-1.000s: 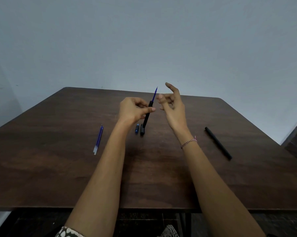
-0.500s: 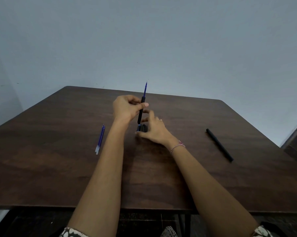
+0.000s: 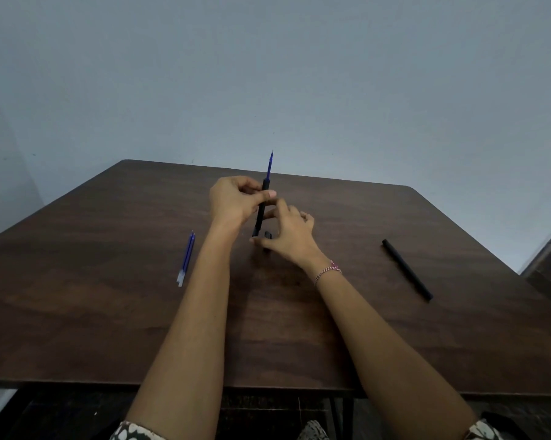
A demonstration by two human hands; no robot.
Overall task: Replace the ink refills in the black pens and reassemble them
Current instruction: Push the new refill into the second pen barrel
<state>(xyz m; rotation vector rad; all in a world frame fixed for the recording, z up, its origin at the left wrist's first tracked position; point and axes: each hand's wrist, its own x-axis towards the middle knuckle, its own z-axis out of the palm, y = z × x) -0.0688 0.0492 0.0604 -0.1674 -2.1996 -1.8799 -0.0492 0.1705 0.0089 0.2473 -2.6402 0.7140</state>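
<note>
My left hand [image 3: 236, 201] grips a black pen barrel [image 3: 261, 214] and holds it nearly upright above the table's middle. A blue refill [image 3: 269, 165] sticks out of the barrel's top. My right hand [image 3: 291, 236] is down on the table just right of the barrel's lower end. Its thumb and curled fingers pinch a small black pen piece [image 3: 268, 235], which is partly hidden by the hand. Two loose blue refills [image 3: 187, 258] lie side by side to the left. A whole black pen [image 3: 406, 268] lies to the right.
Everything sits on a dark wooden table [image 3: 109, 312] against a plain grey wall. The table's near edge runs just below my forearms. A dark object stands off the table's right side [image 3: 550, 265].
My right hand dropped from beside the refill tip to the table and closed on the small black piece. My left hand turned the barrel more upright.
</note>
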